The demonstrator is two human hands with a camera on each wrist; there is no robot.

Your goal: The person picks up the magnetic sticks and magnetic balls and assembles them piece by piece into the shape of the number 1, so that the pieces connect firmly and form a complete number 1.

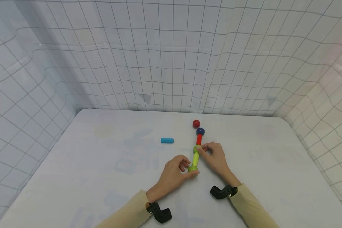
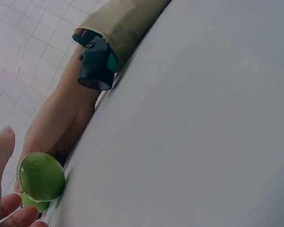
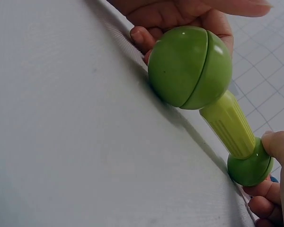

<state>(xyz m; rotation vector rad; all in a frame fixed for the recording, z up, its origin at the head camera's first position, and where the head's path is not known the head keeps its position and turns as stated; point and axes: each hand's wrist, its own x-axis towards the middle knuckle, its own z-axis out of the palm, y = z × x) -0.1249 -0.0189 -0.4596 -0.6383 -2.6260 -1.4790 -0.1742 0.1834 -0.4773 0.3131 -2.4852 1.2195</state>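
A line of joined toy pieces lies on the table: a near green ball point(image 1: 192, 169), a yellow-green rod point(image 1: 195, 159), a far green ball point(image 1: 196, 149), a red rod point(image 1: 199, 139) and a dark blue ball point(image 1: 200, 131). My right hand point(image 1: 216, 160) pinches the far green ball between thumb and fingers. Around the near green ball point(image 3: 184, 68) sits my left hand point(image 1: 172, 173), its fingers loosely bent and its thumb held away from the ball. The right wrist view shows left fingers behind that ball; whether they touch it I cannot tell.
Just beyond the dark blue ball lies a red ball point(image 1: 196, 123), and a light blue rod point(image 1: 167, 140) is to the left of the line. The white table point(image 1: 102, 171) ends at hanging white curtains point(image 1: 171, 63) with a grid pattern. Each wrist wears a black camera point(image 1: 161, 215).
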